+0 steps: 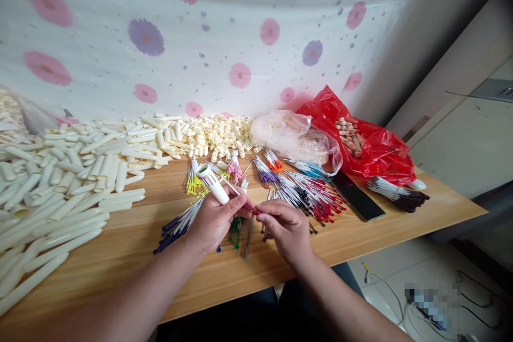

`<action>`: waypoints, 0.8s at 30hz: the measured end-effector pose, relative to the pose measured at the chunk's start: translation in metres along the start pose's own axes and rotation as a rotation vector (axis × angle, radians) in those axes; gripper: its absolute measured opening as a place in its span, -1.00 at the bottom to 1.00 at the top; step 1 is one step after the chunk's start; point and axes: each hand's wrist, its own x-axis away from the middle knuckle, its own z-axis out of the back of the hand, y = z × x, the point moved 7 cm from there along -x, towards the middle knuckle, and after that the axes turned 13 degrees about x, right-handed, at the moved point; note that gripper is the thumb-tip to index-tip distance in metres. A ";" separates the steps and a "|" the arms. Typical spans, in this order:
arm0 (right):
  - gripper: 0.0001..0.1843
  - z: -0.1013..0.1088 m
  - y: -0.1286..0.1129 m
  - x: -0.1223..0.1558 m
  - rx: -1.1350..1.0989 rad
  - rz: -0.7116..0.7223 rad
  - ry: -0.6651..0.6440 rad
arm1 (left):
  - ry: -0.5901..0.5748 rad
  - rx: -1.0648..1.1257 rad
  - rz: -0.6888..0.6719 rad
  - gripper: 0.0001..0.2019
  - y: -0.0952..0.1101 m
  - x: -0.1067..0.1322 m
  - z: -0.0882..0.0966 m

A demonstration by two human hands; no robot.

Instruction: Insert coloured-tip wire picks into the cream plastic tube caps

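Note:
My left hand is closed around a white multicolour pen barrel, which stands tilted with coloured tips showing in its open top. Its thumb and forefinger also pinch a thin pen refill with a red end. My right hand meets it from the right, fingertips pinched on the red end. Under and around both hands lie bunches of thin white refills with coloured ends: dark blue ones, green ones, red ones and purple ones. My palms hide part of them.
Long cream pen shells cover the wooden table at left, with short ribbed cream parts behind. Right of centre lie a clear plastic bag, a red bag of small parts, a phone and a dark-tipped refill bunch.

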 end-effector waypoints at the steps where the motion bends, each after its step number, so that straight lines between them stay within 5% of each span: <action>1: -0.85 0.000 -0.003 0.000 0.030 0.033 0.017 | 0.003 0.011 0.007 -0.82 0.000 0.000 0.000; 6: -0.78 -0.003 -0.013 0.001 0.121 0.115 0.050 | 0.017 0.063 0.025 -0.80 -0.001 0.001 -0.001; 19: -0.77 -0.012 -0.003 0.013 -0.022 -0.004 0.142 | 0.040 0.031 -0.022 -0.80 0.000 0.004 -0.001; 24: -0.92 0.012 -0.013 0.003 0.017 0.005 0.316 | -0.055 -0.235 -0.060 -0.80 -0.001 0.002 0.003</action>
